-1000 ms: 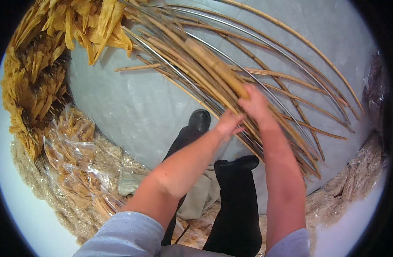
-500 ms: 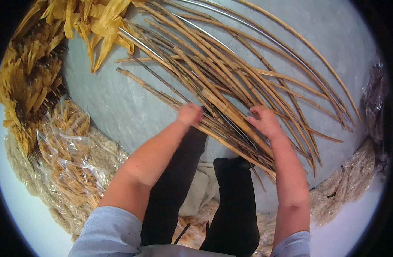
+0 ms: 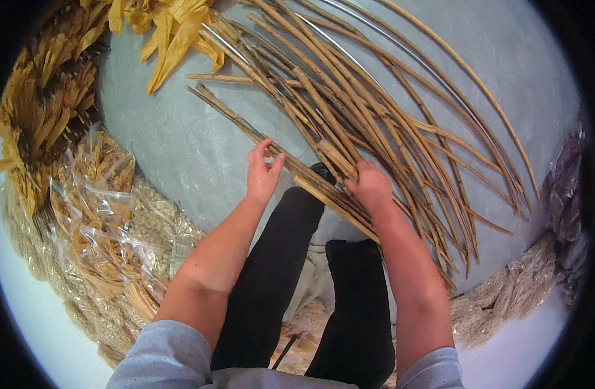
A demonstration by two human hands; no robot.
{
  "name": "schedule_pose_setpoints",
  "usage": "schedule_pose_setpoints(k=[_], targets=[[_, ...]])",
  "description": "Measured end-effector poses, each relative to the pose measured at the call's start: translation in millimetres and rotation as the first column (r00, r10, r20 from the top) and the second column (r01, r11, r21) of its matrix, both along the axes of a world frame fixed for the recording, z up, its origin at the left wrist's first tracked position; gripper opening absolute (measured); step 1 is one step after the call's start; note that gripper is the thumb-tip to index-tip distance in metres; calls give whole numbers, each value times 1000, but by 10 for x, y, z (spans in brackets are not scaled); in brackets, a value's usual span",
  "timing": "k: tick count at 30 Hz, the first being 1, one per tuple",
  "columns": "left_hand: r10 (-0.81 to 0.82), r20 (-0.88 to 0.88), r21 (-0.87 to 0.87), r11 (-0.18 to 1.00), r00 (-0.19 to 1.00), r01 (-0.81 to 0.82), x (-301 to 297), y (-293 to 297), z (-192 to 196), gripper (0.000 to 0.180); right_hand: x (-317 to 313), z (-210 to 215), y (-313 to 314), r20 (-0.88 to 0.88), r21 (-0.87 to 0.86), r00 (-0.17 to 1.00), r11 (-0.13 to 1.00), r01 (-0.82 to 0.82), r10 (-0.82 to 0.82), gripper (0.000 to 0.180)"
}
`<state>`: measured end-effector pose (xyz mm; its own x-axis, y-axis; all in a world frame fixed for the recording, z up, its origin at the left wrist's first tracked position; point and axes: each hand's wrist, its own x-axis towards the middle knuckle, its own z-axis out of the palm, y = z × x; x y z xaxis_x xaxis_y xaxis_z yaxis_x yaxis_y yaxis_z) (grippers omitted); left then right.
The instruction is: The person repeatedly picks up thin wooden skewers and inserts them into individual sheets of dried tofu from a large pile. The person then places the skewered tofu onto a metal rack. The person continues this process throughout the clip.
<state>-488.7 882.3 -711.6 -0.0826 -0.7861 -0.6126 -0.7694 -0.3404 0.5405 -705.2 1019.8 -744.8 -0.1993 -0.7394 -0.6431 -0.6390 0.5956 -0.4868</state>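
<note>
A loose pile of long brown wooden sticks [image 3: 349,104] lies slantwise across the grey floor in front of me. My right hand [image 3: 370,188] is closed round a thick, pale brown stick [image 3: 337,159] at the near side of the pile. My left hand [image 3: 265,174] has its thumb and fingers apart, by a narrow group of thinner sticks [image 3: 229,115] on the left; whether it touches them I cannot tell. These thinner sticks slope down in front of my legs, and my right hand and forearm cover part of the pile.
Yellow dried leaf-like strips [image 3: 171,39] lie at the far left, beside darker bundles [image 3: 41,91]. Clear plastic bags [image 3: 99,214] of orange-brown dried material line the left side. Wrapped beige bundles [image 3: 505,292] and dark ones [image 3: 565,185] lie on the right. My black-trousered legs [image 3: 271,272] stand between my arms.
My left hand has moved left and its fingers have spread. My right hand has shifted left and closed on the thick stick. The group of thinner sticks has shifted.
</note>
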Motion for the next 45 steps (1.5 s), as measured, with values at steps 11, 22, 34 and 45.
schedule_pose_setpoints(k=[11, 22, 34, 45], targets=[[643, -131, 433, 722, 755, -540, -104, 42, -319, 12, -36, 69, -610, 18, -443, 993, 889, 114, -118, 36], [763, -296, 291, 645, 574, -707, 476, -404, -375, 18, 575, 116, 526, -110, -87, 967, 967, -241, 231, 53], [540, 107, 868, 360, 835, -343, 312, 450, -194, 33, 769, 220, 637, -270, -238, 934, 924, -300, 234, 50], [562, -114, 114, 826, 819, -552, 372, -126, -366, 30, -103, 176, -82, -1, -556, 997, 829, 59, -72, 24]])
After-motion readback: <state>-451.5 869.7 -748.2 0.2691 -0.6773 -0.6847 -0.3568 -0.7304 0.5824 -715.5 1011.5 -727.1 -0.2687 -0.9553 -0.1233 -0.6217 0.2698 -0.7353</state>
